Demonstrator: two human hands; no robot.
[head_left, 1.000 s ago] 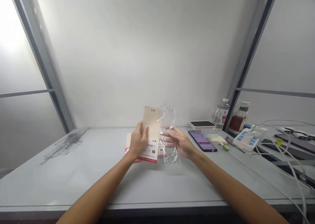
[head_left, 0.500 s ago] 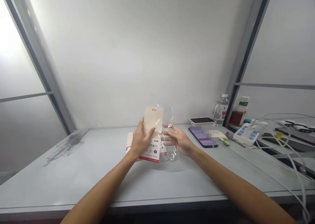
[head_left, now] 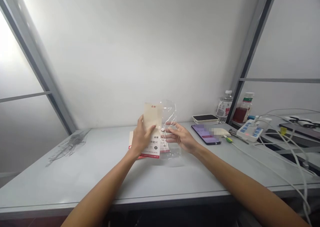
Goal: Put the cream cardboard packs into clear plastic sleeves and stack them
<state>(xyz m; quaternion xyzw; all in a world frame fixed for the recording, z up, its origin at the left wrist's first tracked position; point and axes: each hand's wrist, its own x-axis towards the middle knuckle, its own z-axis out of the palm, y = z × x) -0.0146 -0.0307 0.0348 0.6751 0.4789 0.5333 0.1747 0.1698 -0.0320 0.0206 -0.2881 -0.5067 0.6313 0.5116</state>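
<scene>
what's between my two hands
Head view: edge of the clear plastic bag with a small white button, between left hand on cream paper card and right hand.

Left hand (head_left: 140, 138) grips an upright printed card (head_left: 153, 127). Right hand (head_left: 182, 138) holds a clear plastic sleeve (head_left: 170, 120) beside it, above the tabletop (head_left: 75, 173).

Bare forearms (head_left: 107, 187) — bare left hand (head_left: 140, 139) and right hand (head_left: 184, 139).

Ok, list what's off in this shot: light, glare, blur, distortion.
Head view: the upper left corner is blown out; the wide lens slants the posts; the bag in the right hand throws white glints; print on the card in the left hand is soft; a blurred patch sits on the phone; the table shows only a faint shadow.
</scene>
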